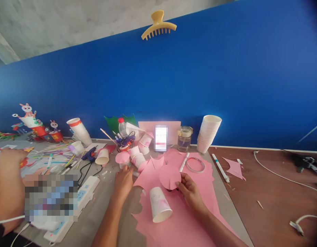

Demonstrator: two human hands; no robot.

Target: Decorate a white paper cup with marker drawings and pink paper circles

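Observation:
My right hand (190,190) pinches the lower right edge of a pink paper circle (170,175), which has a short slit. Something dark shows under the circle's lower edge. My left hand (124,181) reaches down to the table with its fingers slightly apart, just below a smaller pink paper disc (122,157); no held thing shows in it. A pale short stick (135,174) lies right beside its fingers. Between my hands a white paper cup with pink marks (159,204) lies on its side on a large cut pink sheet (184,219).
Another person's hand (12,156) works at the left, near a power strip (70,209). At the back stand a lit phone (160,138), a glass jar (184,139) and stacked cups (208,133). A tape ring (195,165), marker (220,168) and glue gun (89,155) lie about.

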